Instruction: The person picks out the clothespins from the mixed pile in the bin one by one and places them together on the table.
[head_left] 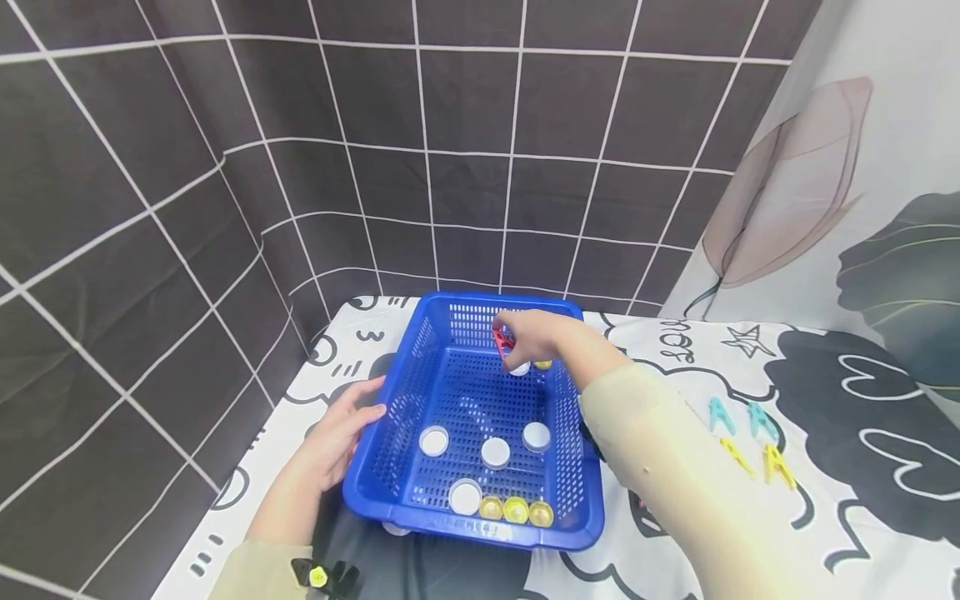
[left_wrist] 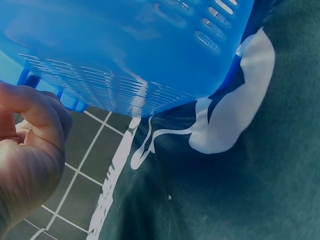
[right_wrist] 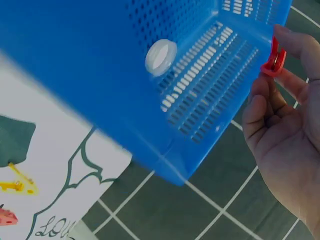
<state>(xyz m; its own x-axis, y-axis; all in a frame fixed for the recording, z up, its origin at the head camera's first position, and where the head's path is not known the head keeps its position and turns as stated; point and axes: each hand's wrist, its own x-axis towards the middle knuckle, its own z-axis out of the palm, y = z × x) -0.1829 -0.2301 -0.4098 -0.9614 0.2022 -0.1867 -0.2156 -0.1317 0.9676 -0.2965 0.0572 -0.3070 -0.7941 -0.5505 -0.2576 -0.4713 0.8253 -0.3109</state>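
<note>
A blue plastic basket (head_left: 465,528) with slotted walls stands in front of me. My left hand (head_left: 339,440) holds its left rim, and the left wrist view shows that hand (left_wrist: 31,132) curled at the basket's side. Over the far right part of the basket, my right hand (head_left: 534,335) pinches a red clothespin (right_wrist: 274,64) between thumb and finger. White round lids (head_left: 495,452) lie spread on the basket floor, one partly hidden under the right hand. Yellow round caps (head_left: 516,509) sit in a row along the near wall, with another yellow one (head_left: 543,364) near the right hand.
On the patterned cloth to the right lie two teal clothespins (head_left: 721,414) and two yellow clothespins (head_left: 777,465). A dark gridded curtain (head_left: 465,192) hangs behind the basket and along the left side. A white leaf-print curtain (head_left: 885,250) hangs at the right.
</note>
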